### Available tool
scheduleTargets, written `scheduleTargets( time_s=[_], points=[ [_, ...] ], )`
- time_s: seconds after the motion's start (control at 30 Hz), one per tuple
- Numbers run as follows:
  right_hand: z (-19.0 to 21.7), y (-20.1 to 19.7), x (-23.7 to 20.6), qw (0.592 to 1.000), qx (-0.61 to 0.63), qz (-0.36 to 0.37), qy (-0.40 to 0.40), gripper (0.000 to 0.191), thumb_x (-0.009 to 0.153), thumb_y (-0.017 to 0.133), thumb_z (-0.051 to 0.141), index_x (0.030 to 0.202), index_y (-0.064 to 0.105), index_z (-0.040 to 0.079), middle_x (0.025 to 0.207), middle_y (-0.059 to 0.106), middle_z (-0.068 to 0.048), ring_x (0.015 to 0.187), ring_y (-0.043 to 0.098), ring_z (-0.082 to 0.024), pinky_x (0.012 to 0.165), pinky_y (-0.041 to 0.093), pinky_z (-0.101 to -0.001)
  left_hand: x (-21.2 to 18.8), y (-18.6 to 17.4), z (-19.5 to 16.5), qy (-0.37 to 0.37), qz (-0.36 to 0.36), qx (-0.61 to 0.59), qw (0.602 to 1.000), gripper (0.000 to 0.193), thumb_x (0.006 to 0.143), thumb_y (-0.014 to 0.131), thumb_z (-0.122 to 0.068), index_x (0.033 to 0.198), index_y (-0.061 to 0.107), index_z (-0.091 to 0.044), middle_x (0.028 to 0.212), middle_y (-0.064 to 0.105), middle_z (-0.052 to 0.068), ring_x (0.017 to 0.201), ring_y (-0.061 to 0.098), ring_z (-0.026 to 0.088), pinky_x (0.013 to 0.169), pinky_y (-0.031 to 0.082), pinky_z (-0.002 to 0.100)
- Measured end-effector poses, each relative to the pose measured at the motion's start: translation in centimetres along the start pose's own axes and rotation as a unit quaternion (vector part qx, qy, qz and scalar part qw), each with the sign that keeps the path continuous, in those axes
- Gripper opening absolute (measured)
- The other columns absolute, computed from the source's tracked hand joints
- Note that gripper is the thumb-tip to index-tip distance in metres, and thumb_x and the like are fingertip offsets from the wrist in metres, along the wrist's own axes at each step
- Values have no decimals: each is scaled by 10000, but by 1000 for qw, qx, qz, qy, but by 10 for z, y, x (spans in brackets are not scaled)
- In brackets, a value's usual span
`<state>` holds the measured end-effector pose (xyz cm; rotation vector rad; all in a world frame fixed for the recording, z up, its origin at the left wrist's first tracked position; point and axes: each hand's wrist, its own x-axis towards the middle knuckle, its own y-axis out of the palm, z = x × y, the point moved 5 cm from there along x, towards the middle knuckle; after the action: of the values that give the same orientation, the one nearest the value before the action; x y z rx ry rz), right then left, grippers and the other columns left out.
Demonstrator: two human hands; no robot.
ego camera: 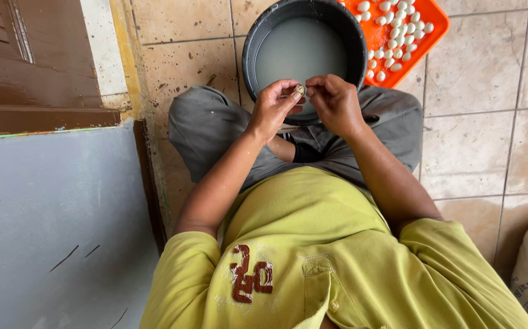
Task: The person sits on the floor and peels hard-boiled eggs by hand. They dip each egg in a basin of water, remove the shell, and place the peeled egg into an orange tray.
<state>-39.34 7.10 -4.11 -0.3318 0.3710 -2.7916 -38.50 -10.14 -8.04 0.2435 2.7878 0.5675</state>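
Bucket [252, 55] of cloudy water, orange tray [437, 27] of peeled cloves [398, 30]

Both arms bent inward; left hand [272, 108] and right hand [336, 103] meet, fingertips pinched.

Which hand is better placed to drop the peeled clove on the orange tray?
Probably right. The right hand is on the side of the orange tray; the left hand pinches the small pale clove over the black basin.
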Motion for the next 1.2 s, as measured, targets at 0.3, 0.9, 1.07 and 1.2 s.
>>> scheduleTargets(
  time_s=[0.3, 0.9, 1.07, 1.2],
  points=[
    [39, -4, 16, 989, -139, -7, -52, 135, 960, 714, -68, 1064, 636, -31, 928, 729, -163, 842, 750, -233, 721, 590, -315, -7, 9, -6, 170, -59, 211, 961, 257, 961, 753, -5, 1200, 675, 51, 1091, 737, 85, 942, 726, 120, 854, 621, 262],
    [42, -21, 8, 987, -126, -40, -86, 179, 961, 626, -120, 1118, 660, -41, 1137, 657, -208, 1036, 670, -282, 815, 571, -336, -10, 6, 5, -24, 70, -230, 970, 347, 1075, 584, -135, 1366, 580, 54, 1232, 676, 130, 1137, 678, 234, 1042, 584, 361],
    [54, -12, 6, 996, -69, 36, -53, 108, 1038, 709, -21, 1144, 690, -12, 1061, 694, -146, 942, 696, -220, 775, 568, -314, -12, 9, 8, -43, 75, -191, 978, 312, 1069, 595, -137, 1324, 601, 42, 1164, 701, 120, 1024, 698, 199, 941, 605, 330],
    [52, -15, 4, 994, -94, 17, -43, 96, 1044, 685, -30, 1134, 667, -6, 983, 700, -116, 862, 720, -202, 734, 571, -309, -11, 11, 7, -43, 81, -163, 982, 250, 1074, 628, -118, 1255, 642, 53, 1110, 705, 102, 952, 709, 190, 889, 612, 314]
  ],
)
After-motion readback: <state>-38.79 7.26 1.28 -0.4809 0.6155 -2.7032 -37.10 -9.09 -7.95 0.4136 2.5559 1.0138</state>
